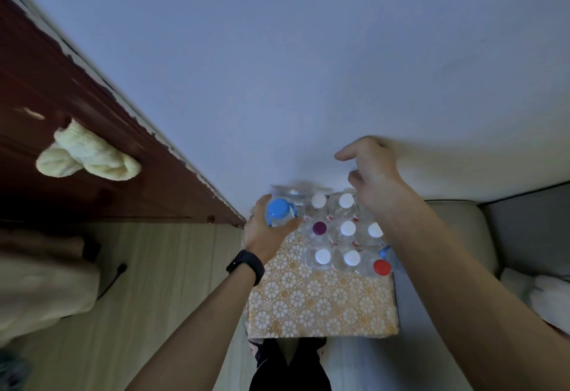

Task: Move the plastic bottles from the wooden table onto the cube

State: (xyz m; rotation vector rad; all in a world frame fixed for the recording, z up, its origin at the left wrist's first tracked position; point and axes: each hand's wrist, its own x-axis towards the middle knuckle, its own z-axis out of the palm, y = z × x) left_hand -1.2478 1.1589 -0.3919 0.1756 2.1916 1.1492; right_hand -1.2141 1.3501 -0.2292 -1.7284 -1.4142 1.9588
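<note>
Pale wall, reddish wooden door, perhaps a sofa, dim light.

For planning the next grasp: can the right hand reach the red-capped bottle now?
Probably yes: the right hand is empty, and the red-capped bottle stands at the group's near corner, its cap uncovered.

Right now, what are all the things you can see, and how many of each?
cube: one, gold with white flowers, centre
white-capped bottles: six, clear, standing on the cube
purple-capped bottle: one, clear, among them
red-capped bottle: one, clear, at the cube's right edge
half-hidden blue cap: one, blue, beside the red-capped bottle
blue-capped bottle: one, clear, held over the cube's far left corner
cloth: one, pale yellow, hanging on the brown wood, left
cable: one, black, on the light wood surface
watch: one, black, left wrist
left hand: one, gripping the blue-capped bottle
right hand: one, open above the bottles
</note>
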